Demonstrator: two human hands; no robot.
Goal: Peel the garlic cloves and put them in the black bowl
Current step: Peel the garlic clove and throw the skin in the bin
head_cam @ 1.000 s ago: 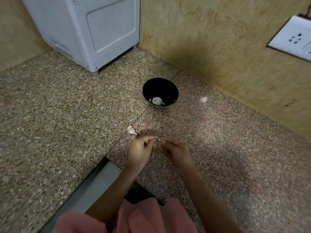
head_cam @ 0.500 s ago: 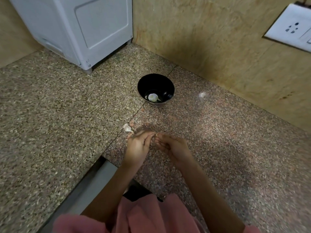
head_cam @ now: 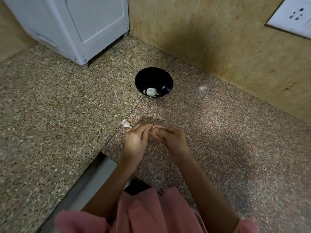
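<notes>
Head view of a speckled granite counter (head_cam: 50, 115) meeting a tan wall (head_cam: 210, 39). The left hand (head_cam: 135, 142) and right hand (head_cam: 171, 137) meet fingertip to fingertip near the counter's front edge, fingers curled and pinched on something too small to identify. One unpeeled garlic clove (head_cam: 125, 123) lies just beside the left hand. The black bowl (head_cam: 154, 76), holding a pale peeled piece (head_cam: 151, 91), stands farther back, open counter around it. A white appliance (head_cam: 75, 26) occupies the rear left corner.
</notes>
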